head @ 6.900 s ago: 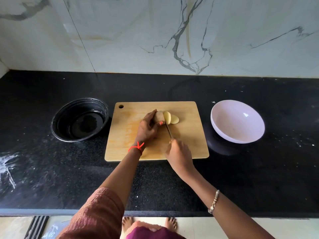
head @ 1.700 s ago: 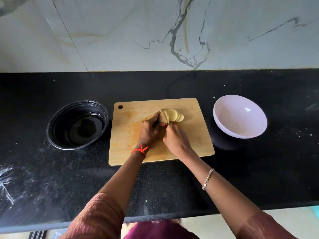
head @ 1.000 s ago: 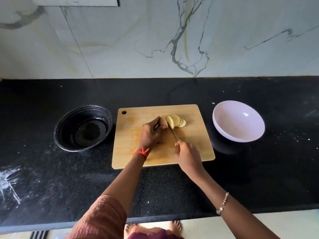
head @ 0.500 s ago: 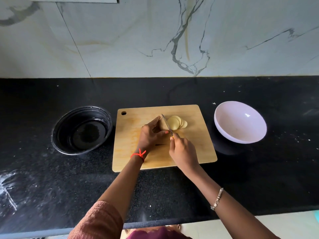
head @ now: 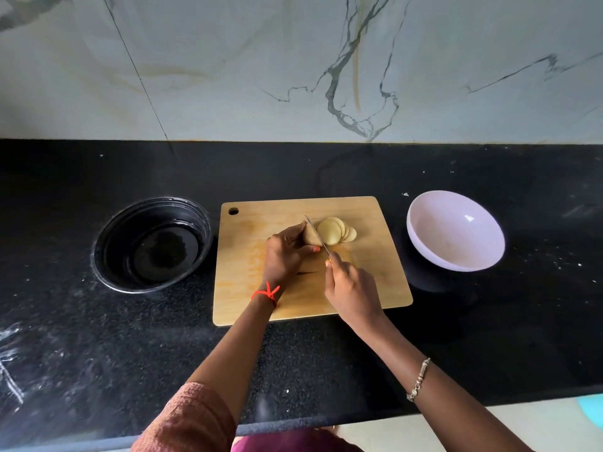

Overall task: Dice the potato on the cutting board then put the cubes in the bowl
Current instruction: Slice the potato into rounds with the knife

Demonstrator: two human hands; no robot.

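More potato slices [head: 336, 231] fanned right of knife [head: 315, 233]; left hand [head: 284, 256] pinches potato stub [head: 310, 237], right hand [head: 350, 288] grips knife handle, on cutting board [head: 375, 282]; bowl [head: 456, 233] right of board.

One head-worn view, facing forward-down, close above cutting board [head: 375, 272]

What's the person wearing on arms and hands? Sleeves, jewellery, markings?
The left hand has a knotted red thread at the wrist, orange nail polish, and a rust-pink sleeve up the arm. The right hand has a silver beaded bracelet on the forearm; no sleeve in view.
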